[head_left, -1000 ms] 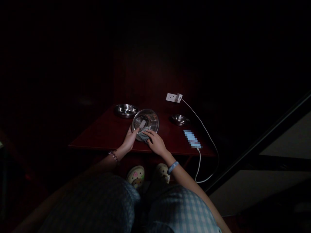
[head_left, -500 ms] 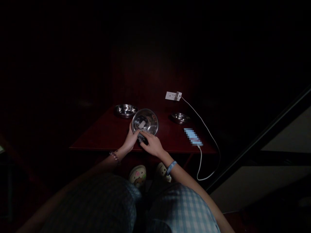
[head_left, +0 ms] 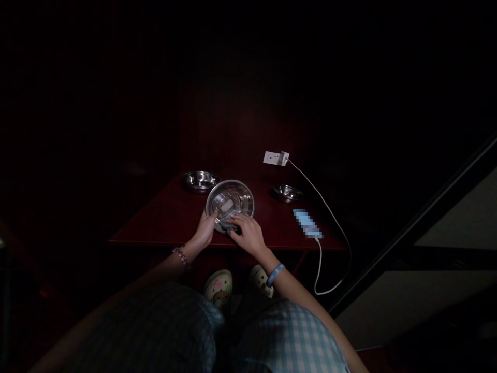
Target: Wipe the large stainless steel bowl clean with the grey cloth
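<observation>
A shiny steel bowl (head_left: 244, 194) is tilted toward me above the table's front edge, its inside showing with a pale rectangular reflection at the bottom. My left hand (head_left: 204, 229) grips its left rim, thumb over the edge and fingers behind. Inside the lower wall, my right hand (head_left: 250, 235) presses a crumpled grey cloth (head_left: 228, 221) against the metal. The cloth's exact weave is too dark to make out, and part of it is hidden under my fingers.
On the dark red table (head_left: 155, 223) stand a wide steel bowl (head_left: 201, 181) at back left and a smaller steel dish (head_left: 287, 193) at right. A blurred-out phone (head_left: 308, 223) lies at right, its white cable (head_left: 322, 197) running to a wall socket (head_left: 272, 158).
The bowl has turned to face me more and sits slightly lower in view. My right hand has shifted a little right, with the cloth now spread further inside the bowl.
</observation>
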`<state>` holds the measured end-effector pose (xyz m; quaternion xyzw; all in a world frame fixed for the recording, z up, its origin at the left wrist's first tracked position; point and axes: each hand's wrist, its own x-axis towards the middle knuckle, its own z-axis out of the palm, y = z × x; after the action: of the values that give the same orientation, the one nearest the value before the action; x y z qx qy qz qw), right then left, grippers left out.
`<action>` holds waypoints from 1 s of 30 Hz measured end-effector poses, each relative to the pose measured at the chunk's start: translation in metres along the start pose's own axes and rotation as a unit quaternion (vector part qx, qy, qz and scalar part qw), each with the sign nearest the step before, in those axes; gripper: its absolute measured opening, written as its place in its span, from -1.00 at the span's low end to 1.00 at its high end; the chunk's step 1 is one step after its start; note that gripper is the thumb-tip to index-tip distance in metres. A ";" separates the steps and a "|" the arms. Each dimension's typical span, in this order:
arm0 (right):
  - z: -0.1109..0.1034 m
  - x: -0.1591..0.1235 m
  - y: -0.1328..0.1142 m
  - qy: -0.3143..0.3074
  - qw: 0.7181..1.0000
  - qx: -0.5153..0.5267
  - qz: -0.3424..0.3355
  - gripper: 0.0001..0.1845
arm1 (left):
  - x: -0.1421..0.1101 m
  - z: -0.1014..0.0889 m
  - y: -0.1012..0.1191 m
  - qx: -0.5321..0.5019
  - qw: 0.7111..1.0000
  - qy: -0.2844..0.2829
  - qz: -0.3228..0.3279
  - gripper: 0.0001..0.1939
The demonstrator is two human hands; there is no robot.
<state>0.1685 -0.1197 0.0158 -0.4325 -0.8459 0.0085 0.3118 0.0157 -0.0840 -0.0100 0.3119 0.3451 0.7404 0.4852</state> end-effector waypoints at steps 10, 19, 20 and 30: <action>0.002 -0.001 0.002 0.033 0.998 -0.037 0.034 -0.76 | -0.003 0.002 0.001 0.008 0.999 -0.017 0.026 -0.47; 0.001 -0.001 0.001 0.030 0.998 -0.026 0.047 -0.76 | -0.006 0.003 0.006 0.014 0.999 -0.022 0.024 -0.49; 0.001 -0.002 0.001 0.030 0.998 -0.026 0.047 -0.76 | -0.006 0.003 0.006 0.014 0.999 -0.021 0.022 -0.49; 0.001 -0.001 0.001 0.015 0.997 -0.075 0.021 -0.70 | -0.002 0.000 0.004 0.020 1.000 0.004 -0.006 -0.50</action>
<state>0.1696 -0.1198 0.0142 -0.4722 -0.8303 -0.0553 0.2907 0.0144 -0.0869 -0.0072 0.3161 0.3636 0.7318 0.4820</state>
